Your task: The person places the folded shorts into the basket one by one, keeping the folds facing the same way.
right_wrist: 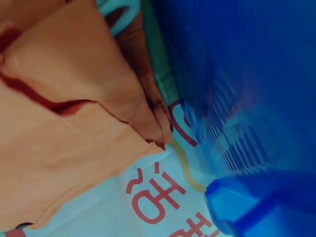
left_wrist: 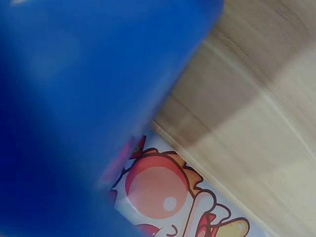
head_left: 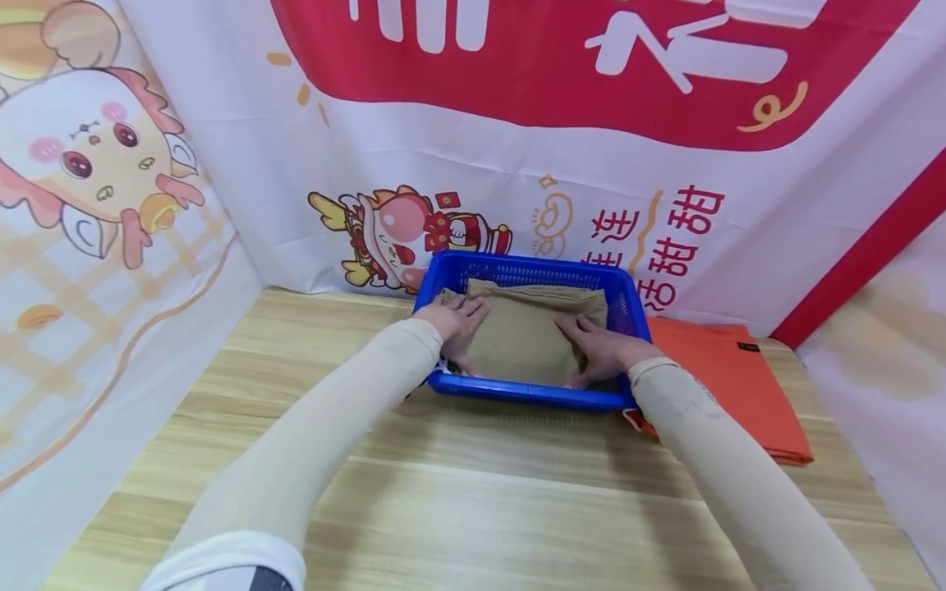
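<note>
While khaki cloth (head_left: 521, 336) in the blue basket (head_left: 532, 394) at mid-frame is touched by the left hand (head_left: 452, 323) and right hand (head_left: 604, 351), fingers extended and uncurled, red characters 甜甜 (head_left: 695, 208) are seen at upper right, the black label (head_left: 749, 346) on orange cloth (head_left: 727, 386) being illegible.

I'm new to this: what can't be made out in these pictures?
Head view: floor of the blue plastic basket, mostly hidden by folded khaki cloth.
Head view: marks on the black tag of the orange cloth, too small.
Left wrist view: fine detail on the basket's wall, blurred.
Right wrist view: what the pale blue loop is, cut off by the top edge.
</note>
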{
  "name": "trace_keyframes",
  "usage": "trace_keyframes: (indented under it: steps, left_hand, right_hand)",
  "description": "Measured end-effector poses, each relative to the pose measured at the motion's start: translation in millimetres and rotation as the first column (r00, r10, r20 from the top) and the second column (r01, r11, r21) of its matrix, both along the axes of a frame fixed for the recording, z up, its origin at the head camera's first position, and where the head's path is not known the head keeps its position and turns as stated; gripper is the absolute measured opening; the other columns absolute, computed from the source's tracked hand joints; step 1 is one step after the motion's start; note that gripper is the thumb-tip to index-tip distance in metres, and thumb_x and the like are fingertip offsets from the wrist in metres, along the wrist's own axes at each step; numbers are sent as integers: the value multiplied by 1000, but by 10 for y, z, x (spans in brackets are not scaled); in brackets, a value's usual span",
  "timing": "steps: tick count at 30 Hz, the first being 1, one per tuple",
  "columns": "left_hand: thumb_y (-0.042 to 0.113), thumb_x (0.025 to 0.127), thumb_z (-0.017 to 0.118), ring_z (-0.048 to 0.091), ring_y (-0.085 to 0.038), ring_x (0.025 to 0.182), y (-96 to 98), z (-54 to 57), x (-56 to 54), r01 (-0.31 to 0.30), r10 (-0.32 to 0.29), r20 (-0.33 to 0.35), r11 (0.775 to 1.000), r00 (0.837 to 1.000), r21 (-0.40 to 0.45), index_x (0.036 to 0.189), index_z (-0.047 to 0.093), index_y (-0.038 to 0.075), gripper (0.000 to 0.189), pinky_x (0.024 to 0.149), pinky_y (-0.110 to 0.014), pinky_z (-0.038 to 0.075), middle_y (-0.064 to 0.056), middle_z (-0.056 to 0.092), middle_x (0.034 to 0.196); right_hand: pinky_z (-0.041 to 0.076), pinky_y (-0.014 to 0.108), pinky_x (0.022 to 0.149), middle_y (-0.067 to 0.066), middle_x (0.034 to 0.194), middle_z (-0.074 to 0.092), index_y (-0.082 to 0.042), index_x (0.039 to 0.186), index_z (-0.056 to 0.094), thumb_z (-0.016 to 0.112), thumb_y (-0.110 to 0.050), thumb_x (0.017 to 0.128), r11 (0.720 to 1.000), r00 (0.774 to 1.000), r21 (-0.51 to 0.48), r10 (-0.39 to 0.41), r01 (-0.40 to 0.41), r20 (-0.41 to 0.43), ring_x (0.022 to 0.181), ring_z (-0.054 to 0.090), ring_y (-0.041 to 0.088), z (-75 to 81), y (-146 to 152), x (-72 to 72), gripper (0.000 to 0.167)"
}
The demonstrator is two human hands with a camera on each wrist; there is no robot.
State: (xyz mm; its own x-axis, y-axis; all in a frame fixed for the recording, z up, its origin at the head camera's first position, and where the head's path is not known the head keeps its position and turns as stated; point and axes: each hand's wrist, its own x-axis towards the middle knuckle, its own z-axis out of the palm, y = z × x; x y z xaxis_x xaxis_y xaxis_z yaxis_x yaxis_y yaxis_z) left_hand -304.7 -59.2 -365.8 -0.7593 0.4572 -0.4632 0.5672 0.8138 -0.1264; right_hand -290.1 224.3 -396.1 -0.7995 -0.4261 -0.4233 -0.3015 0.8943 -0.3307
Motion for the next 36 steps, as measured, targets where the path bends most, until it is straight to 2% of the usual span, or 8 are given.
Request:
trace_keyframes:
  steps: [1,7,8,10,18,26,33,36]
  left_hand:
    - [77,78,68,6,-33,155,-18,-99,-66,8,-8,-12,1000,1000,9,164,2,13,127,123,-54,9,-8,3,170]
    - [80,77,66,0,-30,155,-37,-343,-226,-13,12,-22,1000,1000,-21,164,-6,18,129,123,-55,3,-3,-4,170]
    - [79,78,66,0,-30,155,-23,-311,-196,-24,24,-14,999,1000,-31,164,-6,17,128,123,-54,2,-3,-5,170]
    - [79,77,67,-4,-29,155,-19,-433,-279,-33,32,-13,999,999,-34,163,-10,19,130,122,-55,-1,-2,-9,170]
    - [77,80,66,-7,-32,154,-21,-582,-351,-27,27,-11,999,1000,-32,163,-11,17,128,122,-56,-2,-4,-12,169]
    - [74,83,65,-7,-32,154,-20,-486,-265,-21,21,-8,999,1000,-30,163,-11,17,124,122,-54,-3,-4,-12,169]
    - [76,81,65,1,-34,155,-17,-206,-61,-3,3,-3,999,1000,49,164,-2,15,123,122,-56,3,-6,-3,170]
    - [76,79,67,2,-34,155,-32,-158,-22,-2,3,-20,997,1000,81,164,1,15,124,122,-57,6,-7,-1,170]
  right_hand:
    - [21,64,117,27,166,0,-17,165,6,81,-39,87,1000,1000,1,3,-3,-4,150,13,48,-6,0,-2,110]
    - [23,64,116,28,166,0,-17,165,7,79,-39,89,1000,1000,6,18,-18,-20,149,15,49,-28,-10,4,107]
    - [23,64,116,28,166,0,-17,165,7,79,-39,89,1000,1000,5,19,-19,-19,149,14,50,-29,-9,10,107]
    - [23,64,116,29,165,0,-16,165,7,78,-39,90,1000,1000,1,25,-25,-18,149,14,51,-37,-8,19,106]
    - [27,64,114,29,165,1,-17,165,7,77,-41,91,1000,999,19,23,-22,-32,147,18,52,-75,-8,32,104]
    - [27,63,115,28,166,0,-17,165,7,76,-41,91,1000,999,17,11,-10,-44,148,17,51,-103,-18,40,104]
    - [27,63,115,29,165,9,-13,164,13,78,-36,91,1000,998,-23,-1,0,-71,148,21,49,-71,20,112,101]
    - [26,62,116,27,165,13,-12,164,15,78,-40,90,1000,995,-6,-7,6,-95,148,23,47,-24,22,142,102]
